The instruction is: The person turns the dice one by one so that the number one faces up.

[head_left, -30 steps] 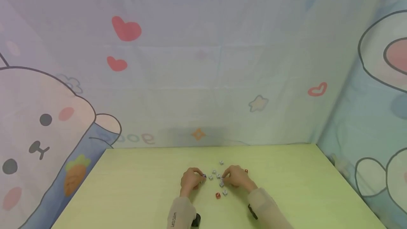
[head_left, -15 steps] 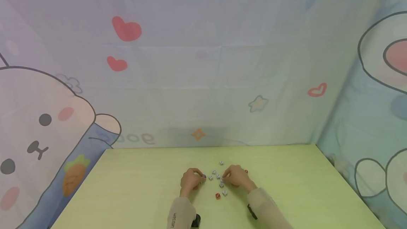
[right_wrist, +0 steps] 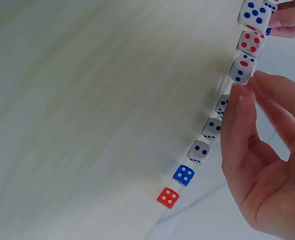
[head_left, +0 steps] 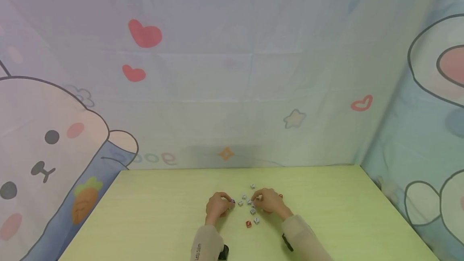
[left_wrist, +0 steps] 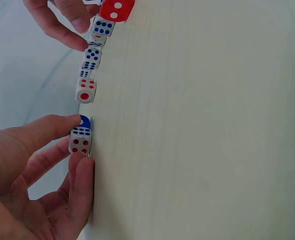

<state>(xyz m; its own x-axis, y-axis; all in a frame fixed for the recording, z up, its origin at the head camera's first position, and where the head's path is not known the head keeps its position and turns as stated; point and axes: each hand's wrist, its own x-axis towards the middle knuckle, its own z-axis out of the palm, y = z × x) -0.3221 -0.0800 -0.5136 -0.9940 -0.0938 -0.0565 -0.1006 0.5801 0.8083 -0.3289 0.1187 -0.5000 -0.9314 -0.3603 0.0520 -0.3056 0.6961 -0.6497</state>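
My left hand (head_left: 217,204) pinches dice at the left end of a small group on the table. In the left wrist view its index fingertip is on a blue die (left_wrist: 85,121), and its thumb is just under a white die (left_wrist: 80,141) that overlaps the blue one. The right hand (head_left: 270,201) has its thumb and index fingertips at the edge of a white die (right_wrist: 241,70). Whether they grip it or only touch it is unclear. Several other white dice lie between and around the hands, including one die (head_left: 240,203) near the left fingertips.
A red die (head_left: 248,224) and a white die (head_left: 256,220) lie nearest the person. Farther back is another white die (head_left: 252,186). Beyond the right hand sits a second red die (right_wrist: 168,198), with a blue die (right_wrist: 184,175) beside it. A printed curtain (head_left: 217,71) hangs behind the table (head_left: 156,204).
The right index finger has shifted slightly, and a small gap now shows between it and the thumb. The left hand and the loose dice look the same.
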